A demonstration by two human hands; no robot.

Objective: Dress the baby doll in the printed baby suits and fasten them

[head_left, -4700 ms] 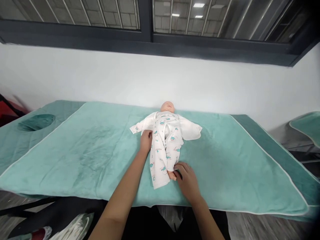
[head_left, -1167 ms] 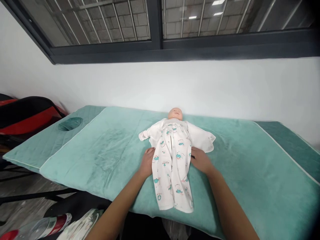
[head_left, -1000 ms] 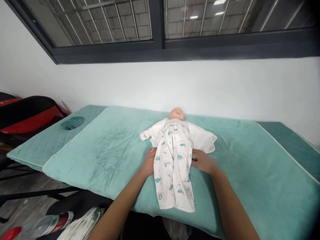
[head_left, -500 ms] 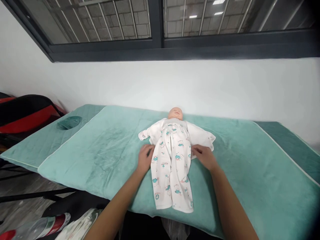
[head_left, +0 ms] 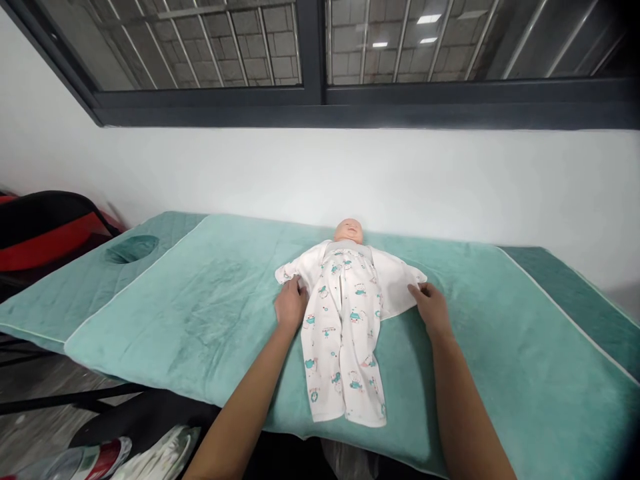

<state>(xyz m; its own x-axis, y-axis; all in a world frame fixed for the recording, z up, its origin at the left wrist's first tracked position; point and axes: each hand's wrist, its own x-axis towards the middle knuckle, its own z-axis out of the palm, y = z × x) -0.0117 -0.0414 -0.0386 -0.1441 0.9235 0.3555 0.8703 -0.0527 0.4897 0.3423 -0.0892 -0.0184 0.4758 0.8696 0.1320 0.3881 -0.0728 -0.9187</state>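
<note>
Right hand (head_left: 434, 308): pinching shirt (head_left: 395, 285) edge | left hand (head_left: 291, 304): fingers curled at sleeve, grip unclear | shirt: on bed (head_left: 215, 300), 10 o'clock from right hand, 2 from left; long axis 9–3 across doll (head_left: 349, 231) | both hands at cloth, neither nearer

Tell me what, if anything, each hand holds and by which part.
The right hand pinches the white top by its outer edge; the left hand is at the opposite sleeve, its grip unclear.
</note>
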